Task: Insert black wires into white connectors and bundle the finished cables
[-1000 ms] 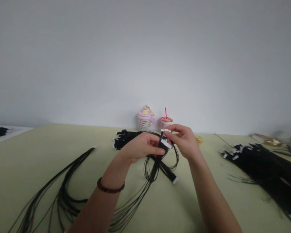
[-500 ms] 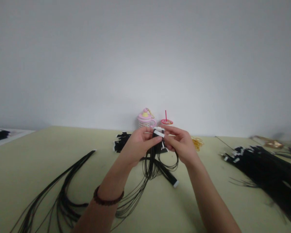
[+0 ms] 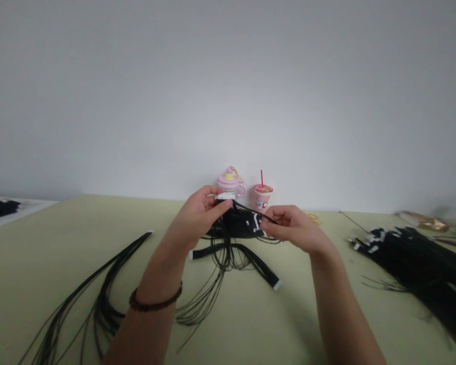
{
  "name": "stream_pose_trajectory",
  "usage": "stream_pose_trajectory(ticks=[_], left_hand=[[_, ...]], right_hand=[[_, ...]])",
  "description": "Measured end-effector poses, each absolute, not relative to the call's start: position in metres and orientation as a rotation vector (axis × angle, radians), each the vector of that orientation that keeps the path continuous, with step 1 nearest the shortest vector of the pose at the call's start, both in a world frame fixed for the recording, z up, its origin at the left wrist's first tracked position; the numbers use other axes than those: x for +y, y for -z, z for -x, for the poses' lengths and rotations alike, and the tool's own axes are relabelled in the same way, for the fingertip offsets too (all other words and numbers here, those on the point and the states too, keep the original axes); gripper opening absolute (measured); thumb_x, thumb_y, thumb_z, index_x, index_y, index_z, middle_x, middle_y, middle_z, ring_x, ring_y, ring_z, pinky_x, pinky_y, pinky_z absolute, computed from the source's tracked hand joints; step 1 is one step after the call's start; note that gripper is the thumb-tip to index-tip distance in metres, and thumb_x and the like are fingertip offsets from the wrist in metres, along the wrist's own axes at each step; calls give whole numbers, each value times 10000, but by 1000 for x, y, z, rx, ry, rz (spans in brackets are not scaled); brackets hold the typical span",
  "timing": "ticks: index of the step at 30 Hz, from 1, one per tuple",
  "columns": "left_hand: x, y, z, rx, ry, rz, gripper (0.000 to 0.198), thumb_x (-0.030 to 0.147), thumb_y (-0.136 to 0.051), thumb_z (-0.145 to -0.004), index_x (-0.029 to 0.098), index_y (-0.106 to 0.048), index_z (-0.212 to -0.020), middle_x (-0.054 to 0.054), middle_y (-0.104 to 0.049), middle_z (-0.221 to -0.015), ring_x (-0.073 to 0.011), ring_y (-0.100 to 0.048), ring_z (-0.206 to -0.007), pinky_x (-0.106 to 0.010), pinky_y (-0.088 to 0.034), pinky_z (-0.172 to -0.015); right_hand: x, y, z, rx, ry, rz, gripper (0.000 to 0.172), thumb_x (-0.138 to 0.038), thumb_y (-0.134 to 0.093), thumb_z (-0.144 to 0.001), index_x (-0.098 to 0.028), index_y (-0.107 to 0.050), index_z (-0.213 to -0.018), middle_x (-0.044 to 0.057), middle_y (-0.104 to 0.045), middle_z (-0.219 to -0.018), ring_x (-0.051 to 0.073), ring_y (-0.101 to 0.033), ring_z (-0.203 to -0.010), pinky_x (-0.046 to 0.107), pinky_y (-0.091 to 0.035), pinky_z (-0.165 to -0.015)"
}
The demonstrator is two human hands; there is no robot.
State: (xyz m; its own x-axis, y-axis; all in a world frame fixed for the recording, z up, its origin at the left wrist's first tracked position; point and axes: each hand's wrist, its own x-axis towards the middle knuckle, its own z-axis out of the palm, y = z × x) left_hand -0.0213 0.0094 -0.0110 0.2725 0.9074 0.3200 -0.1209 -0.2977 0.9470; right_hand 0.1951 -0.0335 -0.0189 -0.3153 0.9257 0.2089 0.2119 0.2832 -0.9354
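Between the thumb and fingers of my left hand (image 3: 200, 217) is the white connector (image 3: 226, 195) of a black wire harness (image 3: 225, 238), held up off the table. Its thin wires hang below and loop onto the tabletop. My right hand (image 3: 291, 227) pinches a few black wires that stretch across from the connector. Under the hands lies a black cable with white end plugs (image 3: 264, 271). Behind them sits a pile of black cables with white ends (image 3: 245, 223), partly hidden by my hands and the wires.
On the left lies a bundle of black wires (image 3: 106, 284). A large stack of black cables (image 3: 414, 274) fills the right side. Against the wall stand a pink lidded cup (image 3: 228, 182) and a small cup with a straw (image 3: 262, 197). Yellow rubber bands (image 3: 314, 218) lie behind my right hand.
My hands have moved apart, the left one leftward with the connector. My right hand has come away from the connector to the right, drawing some wires out sideways.
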Motion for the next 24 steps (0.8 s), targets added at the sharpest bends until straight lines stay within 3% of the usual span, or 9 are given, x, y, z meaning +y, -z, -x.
stream_pose_trajectory(ticks=[5,10,15,24], left_hand=[[5,8,21,777,-1240,-1500,399,357,-747,-702,152,-526,-964,5,-632,-718,-88,-533,-564,-202,-400,-495],[5,8,25,726,-1170,-1544,464,341,-746,-724,129,-627,-1119,-3,-633,-713,-85,-512,-541,-214,-385,-487],[8,10,26,690,-1177,-1537,381,346,-756,-721,140,-703,-1037,-39,-680,-802,-107,-573,-633,-231,-426,-561],[3,7,28,658,-1055,-1578,224,322,-695,-788,156,-658,-935,-25,-667,-765,-110,-588,-653,-222,-436,-580]], right_hand=[[-34,18,-193,-1694,-1150,916,360,-466,-696,-787,-144,-564,-697,-13,-604,-624,51,-484,-511,192,-371,-485],[-36,16,-198,-1580,-1192,940,333,-381,-804,-686,-141,-599,-795,-55,-543,-588,28,-409,-440,165,-291,-401],[-37,13,-207,-1550,-1123,994,347,-349,-841,-623,-137,-648,-818,-45,-551,-588,45,-457,-453,171,-330,-399],[-38,15,-218,-1512,-1126,940,298,-337,-819,-671,-138,-677,-843,-55,-509,-550,39,-408,-449,173,-301,-410]])
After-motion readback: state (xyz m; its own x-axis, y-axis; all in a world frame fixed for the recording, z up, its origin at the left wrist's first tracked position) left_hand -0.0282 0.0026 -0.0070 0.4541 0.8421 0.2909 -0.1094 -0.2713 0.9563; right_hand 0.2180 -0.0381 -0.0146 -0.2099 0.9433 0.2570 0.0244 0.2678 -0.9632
